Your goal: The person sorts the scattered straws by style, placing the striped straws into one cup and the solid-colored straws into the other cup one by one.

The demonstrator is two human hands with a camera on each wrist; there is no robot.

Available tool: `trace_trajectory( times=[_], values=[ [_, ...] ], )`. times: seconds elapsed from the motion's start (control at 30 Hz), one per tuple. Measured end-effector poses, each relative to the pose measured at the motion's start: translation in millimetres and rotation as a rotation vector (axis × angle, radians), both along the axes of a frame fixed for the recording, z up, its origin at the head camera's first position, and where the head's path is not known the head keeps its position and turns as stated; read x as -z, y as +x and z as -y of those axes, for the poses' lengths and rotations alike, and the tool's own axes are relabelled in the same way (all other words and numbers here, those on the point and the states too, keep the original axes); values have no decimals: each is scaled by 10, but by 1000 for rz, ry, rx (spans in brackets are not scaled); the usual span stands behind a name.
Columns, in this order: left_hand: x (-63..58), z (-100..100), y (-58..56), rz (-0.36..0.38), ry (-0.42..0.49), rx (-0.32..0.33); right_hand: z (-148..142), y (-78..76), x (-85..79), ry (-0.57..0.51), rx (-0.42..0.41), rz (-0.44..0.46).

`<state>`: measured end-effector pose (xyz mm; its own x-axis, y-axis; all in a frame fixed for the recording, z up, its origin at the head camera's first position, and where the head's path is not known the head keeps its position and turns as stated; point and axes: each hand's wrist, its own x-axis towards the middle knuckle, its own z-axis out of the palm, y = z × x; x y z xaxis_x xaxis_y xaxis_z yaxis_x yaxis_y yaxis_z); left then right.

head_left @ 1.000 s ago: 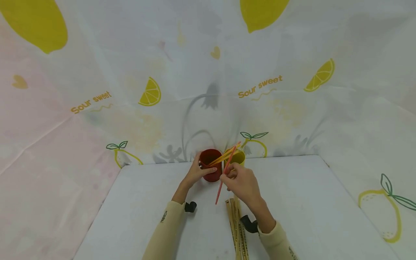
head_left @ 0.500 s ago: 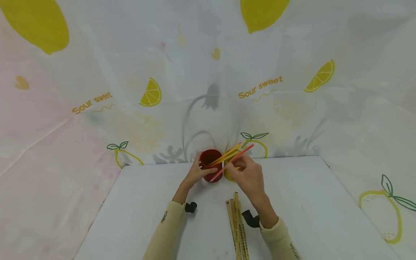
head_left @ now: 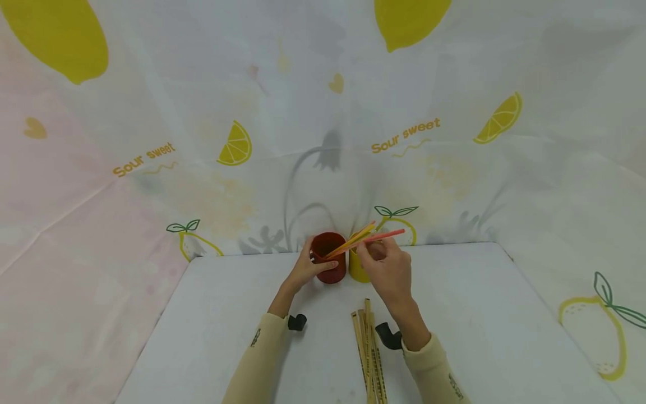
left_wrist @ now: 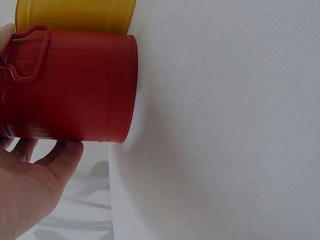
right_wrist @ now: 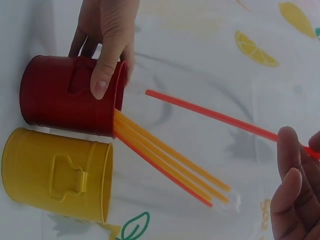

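In the head view my left hand (head_left: 305, 270) grips a small red metal bucket (head_left: 333, 274), thumb toward its rim and fingers round the far side. The red bucket stands upright beside a yellow bucket (head_left: 357, 271) with a wire handle. Several yellow-orange straws and a red one, best seen in the right wrist view, lean out of the red bucket as a straw bundle (right_wrist: 175, 163). My right hand (head_left: 388, 269) pinches a single red straw (right_wrist: 215, 114) above the yellow bucket. That straw's free end points toward the red bucket's mouth, apart from it.
A bundle of thin tan sticks (head_left: 370, 353) with dark print lies on the white table (head_left: 484, 325) in front of the buckets. Black camera mounts (head_left: 388, 336) stick out by the wrists. A lemon-print cloth (head_left: 454, 185) hangs close behind the table.
The red straw in my right hand has turned from steep to nearly level, its lower end swinging up toward the red bucket's rim. My right hand shifted slightly right; the left stayed on the bucket.
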<state>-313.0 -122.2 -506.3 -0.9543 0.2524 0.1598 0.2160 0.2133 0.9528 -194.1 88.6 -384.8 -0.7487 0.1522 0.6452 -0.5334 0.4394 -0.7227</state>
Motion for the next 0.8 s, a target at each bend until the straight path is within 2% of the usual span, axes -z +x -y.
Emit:
trace_trajectory(
  times=[0.2, 0.43, 0.8],
  values=[
    [0, -3, 11, -5, -12, -8, 27, -29, 38, 12, 17, 26],
    [4, 6, 8, -8, -13, -5, 56, -95, 90, 61, 41, 12],
    [-39, 28, -7, 9, -3, 57, 116, -248, 243, 110, 38, 163]
  ],
)
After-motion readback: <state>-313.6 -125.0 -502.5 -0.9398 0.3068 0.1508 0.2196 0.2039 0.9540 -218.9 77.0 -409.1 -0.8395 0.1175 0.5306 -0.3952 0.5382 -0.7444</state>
